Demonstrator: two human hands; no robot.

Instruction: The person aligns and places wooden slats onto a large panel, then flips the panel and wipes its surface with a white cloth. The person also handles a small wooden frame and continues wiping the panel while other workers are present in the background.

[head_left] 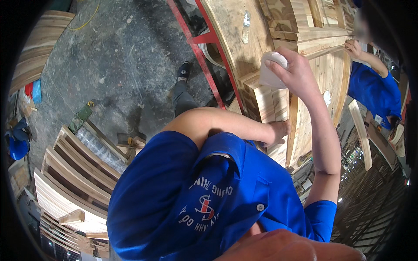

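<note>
My right hand (298, 71) is raised over the wood, its thumb and fingers closed on a white, partly see-through sheet (272, 80), folded or curved over. Whether it is paper or plastic I cannot tell. Lower down, my left hand (278, 132) rests against a pale wooden piece (274, 102) with brown grain, its fingers lying on the wood and partly hidden by the hand. Beyond both hands lies a large slatted wooden panel (322, 74), with a small white scrap (326, 98) on it.
A plywood bench top (222, 26) on a red metal frame (191, 41) stands ahead, with a flat metal-looking strip (246, 28) on it. At the right, a co-worker in blue (374, 89) touches the panel's far end. Curved wooden frames (78, 167) stand at the lower left.
</note>
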